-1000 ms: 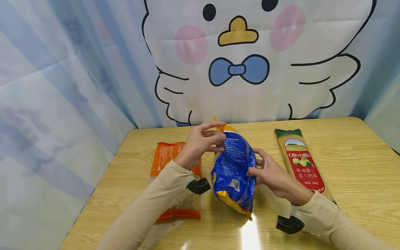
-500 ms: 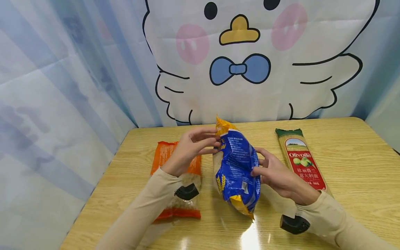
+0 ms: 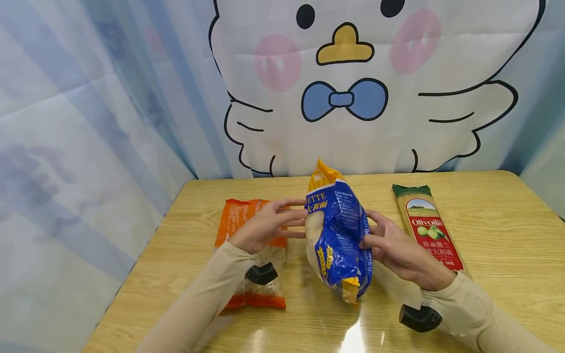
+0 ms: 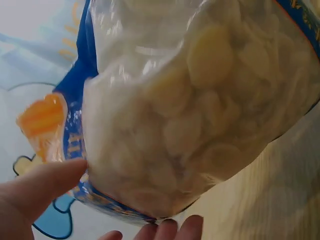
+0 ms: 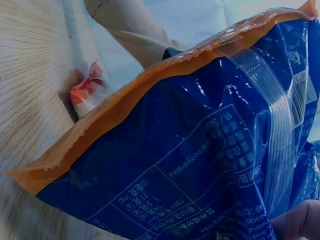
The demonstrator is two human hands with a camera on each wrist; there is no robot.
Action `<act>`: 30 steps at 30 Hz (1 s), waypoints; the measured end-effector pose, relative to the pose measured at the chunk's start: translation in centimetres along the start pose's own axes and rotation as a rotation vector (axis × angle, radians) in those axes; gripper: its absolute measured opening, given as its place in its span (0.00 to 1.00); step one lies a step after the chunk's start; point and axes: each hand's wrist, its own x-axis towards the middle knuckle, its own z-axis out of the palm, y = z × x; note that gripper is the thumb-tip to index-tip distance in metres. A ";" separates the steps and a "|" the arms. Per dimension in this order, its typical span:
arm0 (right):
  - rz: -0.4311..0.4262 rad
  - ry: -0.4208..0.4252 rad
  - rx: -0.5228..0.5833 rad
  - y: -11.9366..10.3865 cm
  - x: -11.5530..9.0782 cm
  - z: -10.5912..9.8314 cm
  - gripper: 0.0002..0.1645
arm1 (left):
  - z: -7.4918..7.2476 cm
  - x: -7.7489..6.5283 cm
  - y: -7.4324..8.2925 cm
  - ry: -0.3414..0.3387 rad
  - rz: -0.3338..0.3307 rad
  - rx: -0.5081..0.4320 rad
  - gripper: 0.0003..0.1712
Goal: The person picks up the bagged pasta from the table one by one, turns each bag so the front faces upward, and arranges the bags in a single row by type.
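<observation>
A blue and yellow bag of pasta (image 3: 340,240) stands tilted in the middle of the table, turned partly side-on. Its clear window (image 4: 175,125) shows pale, rounded pasta pieces. My right hand (image 3: 403,252) pinches the bag's right edge, thumb in front and fingers behind. On the other side, my left hand (image 3: 267,223) has its fingers stretched out toward the bag, with the tips right at its left side. The left wrist view has the thumb (image 4: 50,185) at the bag's edge. In the right wrist view the printed back and orange end seam (image 5: 125,107) show.
Left of the pasta bag lies an orange bag with a clear window (image 3: 260,260), partly behind my left hand. A pack of spaghetti (image 3: 425,223) with a red label lies at the right. A cartoon curtain (image 3: 344,137) hangs behind the wooden table (image 3: 172,274).
The pasta bag has turned so its front window and lettering now show. My left hand has moved from the bag's top down to its left side; the right hand keeps its grip.
</observation>
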 end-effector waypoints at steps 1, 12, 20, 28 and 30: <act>-0.001 -0.005 0.005 0.1 0.0 0.0 0.52 | 0.0 0.2 -0.2 -0.018 -0.010 -0.007 0.30; 0.008 -0.016 0.000 0.2 0.1 -0.1 0.52 | 0.4 1.3 -1.6 0.012 -0.075 -0.181 0.25; 0.014 -0.019 0.033 0.2 0.3 -0.3 0.54 | 1.2 1.5 -1.3 0.127 -0.045 -0.238 0.27; 0.002 -0.040 0.047 0.4 0.2 -0.4 0.49 | 1.9 1.3 -0.7 0.157 -0.044 -0.270 0.28; 0.000 -0.032 0.044 0.5 0.2 -0.4 0.46 | 2.1 1.1 -0.3 0.151 -0.037 -0.278 0.29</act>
